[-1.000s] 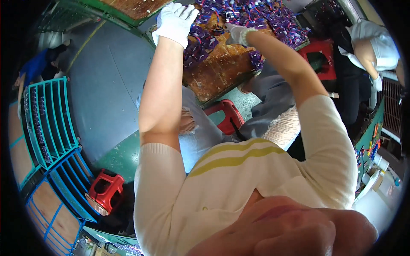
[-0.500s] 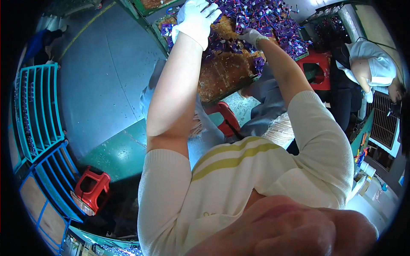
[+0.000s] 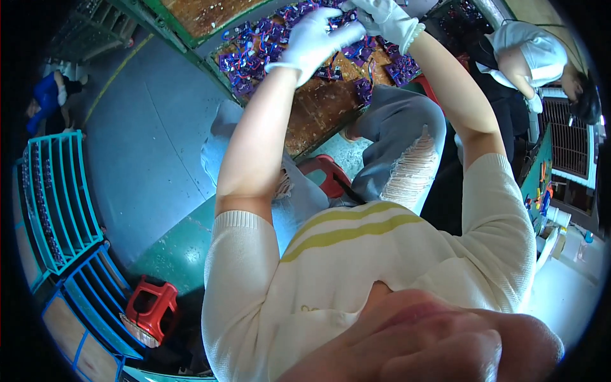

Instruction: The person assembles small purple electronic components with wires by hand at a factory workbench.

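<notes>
My left hand (image 3: 313,43), in a white glove, is over the worktable with its fingers spread; I see nothing held in it. Close to its fingertips is my right hand (image 3: 389,24), gloved too, at the upper edge of the view. Its fingers reach left and look parted, though their tips are partly cut off. Beneath both hands lies a heap of small purple circuit boards (image 3: 253,54) with red and blue wires. The boards spread over a worn brown tabletop (image 3: 315,114), whose near part is bare wood.
A red stool (image 3: 328,175) stands between my legs. At the left are a teal rack (image 3: 63,197), a blue rack (image 3: 95,296) and another red stool (image 3: 153,309). A person in a white top (image 3: 525,54) works at the right; another in blue (image 3: 48,102) is far left.
My right hand has risen off the boards and come up beside the left. My left hand has moved lower and rightward, its fingers turning toward the right hand. The view has shifted.
</notes>
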Demonstrator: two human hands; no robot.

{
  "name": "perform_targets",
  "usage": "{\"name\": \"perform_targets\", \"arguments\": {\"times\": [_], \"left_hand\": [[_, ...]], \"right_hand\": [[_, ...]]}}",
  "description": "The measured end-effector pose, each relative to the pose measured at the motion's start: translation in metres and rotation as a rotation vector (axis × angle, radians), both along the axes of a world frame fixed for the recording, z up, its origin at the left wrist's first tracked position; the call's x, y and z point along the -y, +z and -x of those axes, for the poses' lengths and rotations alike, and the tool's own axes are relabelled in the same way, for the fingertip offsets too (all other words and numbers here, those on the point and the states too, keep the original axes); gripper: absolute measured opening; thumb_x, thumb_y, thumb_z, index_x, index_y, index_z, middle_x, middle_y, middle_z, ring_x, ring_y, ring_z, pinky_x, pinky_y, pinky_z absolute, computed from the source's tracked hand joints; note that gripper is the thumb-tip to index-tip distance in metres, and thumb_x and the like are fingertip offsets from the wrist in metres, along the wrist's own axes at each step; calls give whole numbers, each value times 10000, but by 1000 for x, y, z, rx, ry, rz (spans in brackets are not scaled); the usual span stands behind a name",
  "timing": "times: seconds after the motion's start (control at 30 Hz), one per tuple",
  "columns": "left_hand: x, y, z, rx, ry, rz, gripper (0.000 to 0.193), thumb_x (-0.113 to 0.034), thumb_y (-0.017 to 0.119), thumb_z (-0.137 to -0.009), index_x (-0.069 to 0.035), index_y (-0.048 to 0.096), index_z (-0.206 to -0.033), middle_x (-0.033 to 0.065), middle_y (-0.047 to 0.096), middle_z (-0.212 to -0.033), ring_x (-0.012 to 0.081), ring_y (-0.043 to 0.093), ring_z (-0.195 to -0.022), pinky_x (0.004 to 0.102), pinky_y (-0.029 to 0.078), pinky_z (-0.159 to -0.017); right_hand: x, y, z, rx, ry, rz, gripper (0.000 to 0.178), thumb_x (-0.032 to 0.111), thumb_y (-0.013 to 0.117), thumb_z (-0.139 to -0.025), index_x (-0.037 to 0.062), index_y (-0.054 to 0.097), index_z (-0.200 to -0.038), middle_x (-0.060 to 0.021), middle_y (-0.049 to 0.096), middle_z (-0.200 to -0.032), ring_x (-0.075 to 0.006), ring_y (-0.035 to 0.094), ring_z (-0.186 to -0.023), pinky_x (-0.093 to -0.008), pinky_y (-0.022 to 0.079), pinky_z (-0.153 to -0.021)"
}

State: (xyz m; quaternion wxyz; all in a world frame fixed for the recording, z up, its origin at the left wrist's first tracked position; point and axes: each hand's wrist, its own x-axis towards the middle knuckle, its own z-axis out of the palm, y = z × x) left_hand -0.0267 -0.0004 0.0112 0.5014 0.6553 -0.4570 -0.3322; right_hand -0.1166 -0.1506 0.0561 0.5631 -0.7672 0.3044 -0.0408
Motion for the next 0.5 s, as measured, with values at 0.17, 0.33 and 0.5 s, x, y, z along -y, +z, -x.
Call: {"name": "perform_targets", "arguments": {"times": [0.17, 0.33, 0.5], "left_hand": [[10, -21, 37, 1, 170, 195, 728, -304, 787, -609, -60, 457, -1209, 142, 451, -1246, 277, 407, -1176, 371, 351, -959], [-10, -15, 21, 559, 214, 442, 377, -226, 764, -620, -77, 621, -935, 111, 531, -1038, 267, 502, -988, 356, 409, -874], [-26, -10, -1, 1235, 291, 348, 316, -123, 601, -721, -156, 558, -1033, 100, 440, -1190, 298, 483, -1001, 428, 422, -830]], "right_hand": [[-19, 23, 11, 649, 227, -778, 546, 542, 381, -877, 36, 578, -825, 7, 377, -454, -121, 325, -353, -243, 265, -359], [-16, 22, 16, 827, 228, -735, 382, 306, 402, -918, 87, 470, -1224, -110, 575, -1111, -215, 563, -946, -362, 448, -825], [-15, -13, 39, -26, 282, -942, 391, 430, 513, -865, 64, 552, -998, -6, 574, -845, -111, 541, -701, -281, 485, -659]]}}
